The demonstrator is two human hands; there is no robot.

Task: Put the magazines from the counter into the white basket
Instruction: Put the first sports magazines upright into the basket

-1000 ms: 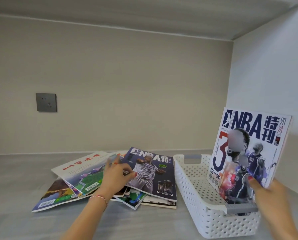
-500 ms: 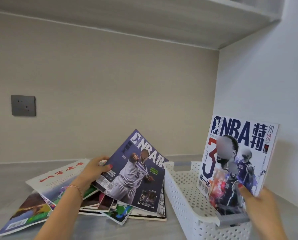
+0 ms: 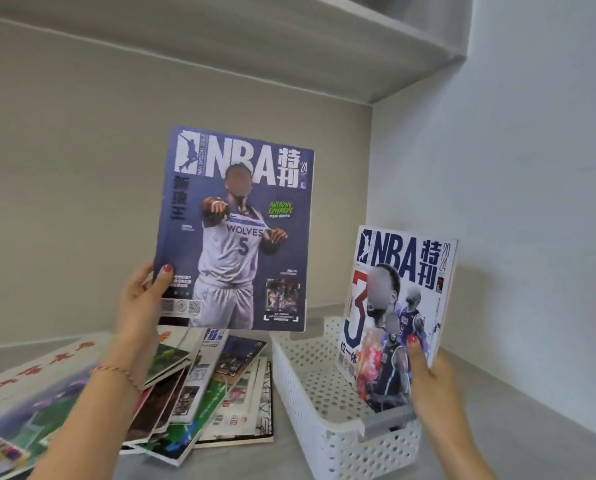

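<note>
My left hand [image 3: 140, 303] grips the lower left corner of a purple NBA magazine [image 3: 237, 230] and holds it upright in the air, above the pile and left of the basket. My right hand [image 3: 431, 379] holds a white-covered NBA magazine [image 3: 396, 306] upright, its lower edge inside the white perforated basket [image 3: 310, 386] at the right. Several more magazines [image 3: 199, 389] lie fanned out on the grey counter [image 3: 244, 462] under my left forearm.
A red-lettered white magazine [image 3: 37, 372] lies at the far left of the pile. The basket has a grey handle [image 3: 390, 419] on its near end. A wall [image 3: 514, 237] rises close on the right, and a shelf [image 3: 289, 46] hangs overhead.
My left hand lifted the purple magazine off the pile and raised it upright. My right hand kept the white-covered magazine standing in the basket. The view moved closer.
</note>
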